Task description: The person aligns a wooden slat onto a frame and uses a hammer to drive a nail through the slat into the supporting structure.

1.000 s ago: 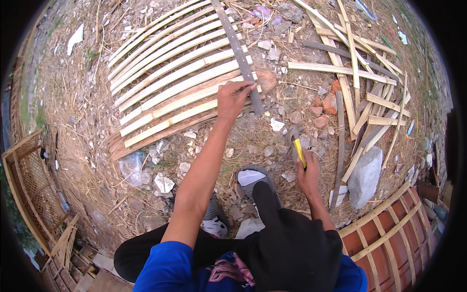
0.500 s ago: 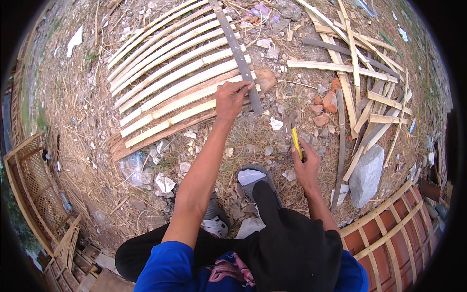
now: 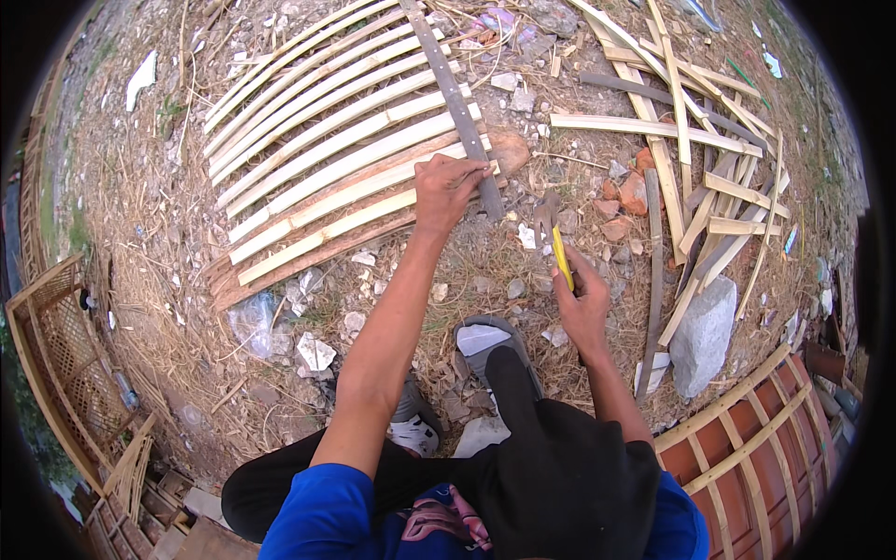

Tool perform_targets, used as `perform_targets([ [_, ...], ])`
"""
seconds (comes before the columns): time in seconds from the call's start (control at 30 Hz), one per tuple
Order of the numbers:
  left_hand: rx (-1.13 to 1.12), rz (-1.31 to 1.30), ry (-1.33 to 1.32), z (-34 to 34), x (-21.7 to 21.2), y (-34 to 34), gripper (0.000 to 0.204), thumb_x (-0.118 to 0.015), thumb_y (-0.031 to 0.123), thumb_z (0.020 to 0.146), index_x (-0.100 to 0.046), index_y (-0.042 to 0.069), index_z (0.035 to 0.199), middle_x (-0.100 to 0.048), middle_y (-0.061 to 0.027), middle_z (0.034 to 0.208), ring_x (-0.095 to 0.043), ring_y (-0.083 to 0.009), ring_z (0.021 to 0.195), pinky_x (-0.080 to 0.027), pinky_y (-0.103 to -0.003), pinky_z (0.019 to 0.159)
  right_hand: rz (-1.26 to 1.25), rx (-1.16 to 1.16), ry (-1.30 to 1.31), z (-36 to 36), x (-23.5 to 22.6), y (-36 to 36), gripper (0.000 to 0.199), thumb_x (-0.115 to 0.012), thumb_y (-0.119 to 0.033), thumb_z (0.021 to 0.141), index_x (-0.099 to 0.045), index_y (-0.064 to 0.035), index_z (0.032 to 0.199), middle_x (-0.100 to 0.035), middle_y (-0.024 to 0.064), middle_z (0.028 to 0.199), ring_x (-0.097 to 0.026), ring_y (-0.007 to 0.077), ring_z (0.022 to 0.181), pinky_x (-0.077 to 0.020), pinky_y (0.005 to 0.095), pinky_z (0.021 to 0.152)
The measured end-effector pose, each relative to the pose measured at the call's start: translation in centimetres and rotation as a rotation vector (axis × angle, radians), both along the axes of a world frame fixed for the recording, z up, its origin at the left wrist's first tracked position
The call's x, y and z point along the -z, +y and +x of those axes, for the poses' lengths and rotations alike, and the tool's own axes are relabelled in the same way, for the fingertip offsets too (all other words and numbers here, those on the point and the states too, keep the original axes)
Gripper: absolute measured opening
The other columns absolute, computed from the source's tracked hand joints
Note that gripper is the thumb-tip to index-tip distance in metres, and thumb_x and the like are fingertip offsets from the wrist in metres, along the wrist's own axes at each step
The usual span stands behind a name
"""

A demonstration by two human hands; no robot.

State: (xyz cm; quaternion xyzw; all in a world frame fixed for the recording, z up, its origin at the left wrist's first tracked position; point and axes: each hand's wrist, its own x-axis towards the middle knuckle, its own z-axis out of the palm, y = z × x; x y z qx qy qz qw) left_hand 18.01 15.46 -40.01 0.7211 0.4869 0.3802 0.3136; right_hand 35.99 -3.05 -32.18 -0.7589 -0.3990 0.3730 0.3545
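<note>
My left hand (image 3: 450,191) is closed in a pinch over the near end of a dark, flat strip (image 3: 457,107) dotted with small marks. Whatever its fingertips hold is too small to make out. The dark strip lies across the right ends of several pale bamboo slats (image 3: 341,157), laid side by side. Under the nearest slats rests a brown wooden board (image 3: 224,282). In my right hand (image 3: 583,303) is a hammer (image 3: 560,257), gripped by its yellow handle. The hammer's metal head points away from me, just right of the strip's near end and apart from it.
Loose slats (image 3: 686,140) lie piled at the far right, near broken red bricks (image 3: 633,194). A grey stone block (image 3: 705,338) sits beyond my right hand. Slatted frames stand at the lower right (image 3: 747,457) and the left (image 3: 70,345). Rubble and a clear plastic bag (image 3: 252,322) litter the ground.
The hammer has risen slightly away from me, and its head has tipped to the left toward the strip. My left fingertips have shifted a little to the right over the strip.
</note>
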Motion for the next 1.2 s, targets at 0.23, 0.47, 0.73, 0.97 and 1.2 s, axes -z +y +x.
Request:
perform_targets([
  [0.23, -0.005, -0.021, 0.0, 0.0, 0.8, 0.1, 0.011, -0.081, 0.02, 0.075, -0.078, 0.017, 0.086, -0.072, 0.0037, 0.079, -0.059, -0.0138, 0.074, -0.034, -0.034, 0.075, 0.008, -0.005, 0.036, -0.2, -0.1, 1.2, 0.038, -0.066, -0.01, 0.09, -0.061, 0.0021, 0.126, -0.068, 0.0191, 0.109, -0.066, 0.0196, 0.091, -0.0522, 0.0317, 0.079],
  [0.47, 0.006, 0.001, 0.036, 0.1, 1.0, 0.1, 0.011, -0.081, 0.02, 0.075, -0.077, 0.017, 0.085, -0.073, 0.0035, 0.082, -0.061, -0.014, 0.077, -0.035, -0.035, 0.077, 0.038, -0.03, 0.126, -1.5, -1.5, 4.0, 0.037, -0.061, -0.014, 0.095, -0.059, 0.0029, 0.128, -0.068, 0.0203, 0.111, -0.067, 0.0211, 0.097, -0.0511, 0.0332, 0.084],
  [0.73, -0.008, -0.003, 0.022, 0.3, 0.4, 0.1, 0.011, -0.081, 0.016, 0.074, -0.077, 0.016, 0.085, -0.074, 0.0019, 0.083, -0.062, -0.0151, 0.077, -0.036, -0.034, 0.078, 0.252, -0.152, -0.026, -2.6, -1.8, 6.0, 0.034, -0.058, -0.012, 0.097, -0.059, 0.0033, 0.126, -0.067, 0.0236, 0.111, -0.067, 0.0308, 0.099, -0.0503, 0.0372, 0.086],
  [0.97, -0.002, -0.012, -0.003, 0.1, 0.2, 0.0, 0.012, -0.079, 0.012, 0.073, -0.077, 0.016, 0.085, -0.073, 0.0017, 0.08, -0.062, -0.0156, 0.075, -0.036, -0.033, 0.078, 0.2, -0.206, -0.04, -2.7, -0.5, 6.3, 0.035, -0.059, -0.01, 0.095, -0.059, 0.0029, 0.127, -0.067, 0.0237, 0.109, -0.067, 0.0323, 0.097, -0.0502, 0.0379, 0.086],
  [1.2, -0.024, -0.034, 0.034, 0.0, -0.2, -0.1, 0.01, -0.079, 0.012, 0.074, -0.077, 0.016, 0.084, -0.073, 0.0017, 0.081, -0.063, -0.0157, 0.074, -0.036, -0.033, 0.077, 0.207, -0.185, -0.04, -3.2, -0.6, 6.6, 0.034, -0.058, -0.009, 0.095, -0.059, 0.0007, 0.127, -0.067, 0.0246, 0.107, -0.067, 0.0322, 0.095, -0.0504, 0.0389, 0.083],
])
